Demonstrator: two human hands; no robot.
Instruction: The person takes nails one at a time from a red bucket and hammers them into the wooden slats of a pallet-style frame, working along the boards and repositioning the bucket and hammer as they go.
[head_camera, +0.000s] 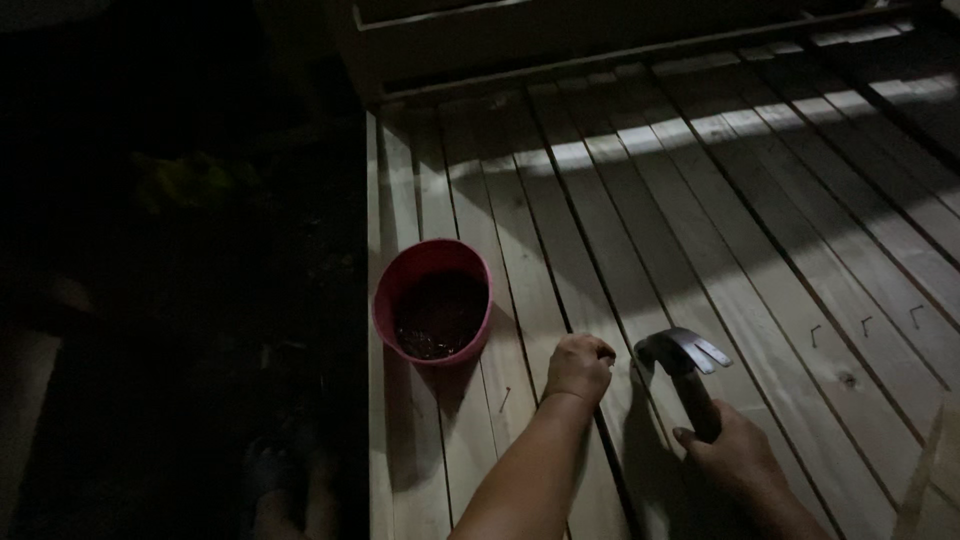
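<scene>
The right hand (738, 455) grips a claw hammer (684, 372), head just right of the left hand (578, 367) fisted on the wooden slat platform (800, 300).

Whatever the left hand (578, 366) pinches is hidden by its fingers. The bowl's (432, 300) contents are too dark to tell. The hammer (683, 370) handle disappears inside the right hand (735, 460).

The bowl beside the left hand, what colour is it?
The bowl is pinkish red, dark inside; the head view shows it.
</scene>
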